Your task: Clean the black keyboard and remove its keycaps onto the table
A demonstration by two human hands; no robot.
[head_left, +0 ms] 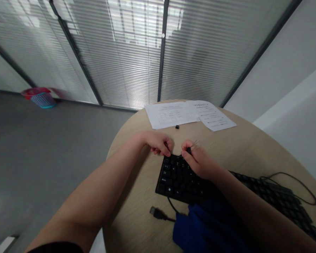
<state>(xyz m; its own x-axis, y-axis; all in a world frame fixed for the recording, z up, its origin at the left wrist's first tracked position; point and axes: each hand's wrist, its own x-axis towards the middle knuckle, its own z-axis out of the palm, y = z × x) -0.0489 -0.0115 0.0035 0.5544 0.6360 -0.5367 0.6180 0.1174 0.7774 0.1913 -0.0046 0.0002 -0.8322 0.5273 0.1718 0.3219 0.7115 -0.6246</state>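
Observation:
A black keyboard [179, 177] lies on a round wooden table [239, 151]. My left hand [158, 142] rests at the keyboard's far left corner with its fingers curled against the edge. Over the top row of keys, my right hand [198, 160] is closed in a pinch on a small thin tool with a black grip and wire prongs [191, 147]. A single loose black keycap [177, 127] sits on the table beyond both hands.
Two printed sheets [173, 114] lie at the table's far edge. The keyboard's USB plug [155, 212] and cable [300, 186] trail on the table. A blue cloth [208, 228] lies near me. A red and blue basket [40, 97] stands by the glass wall.

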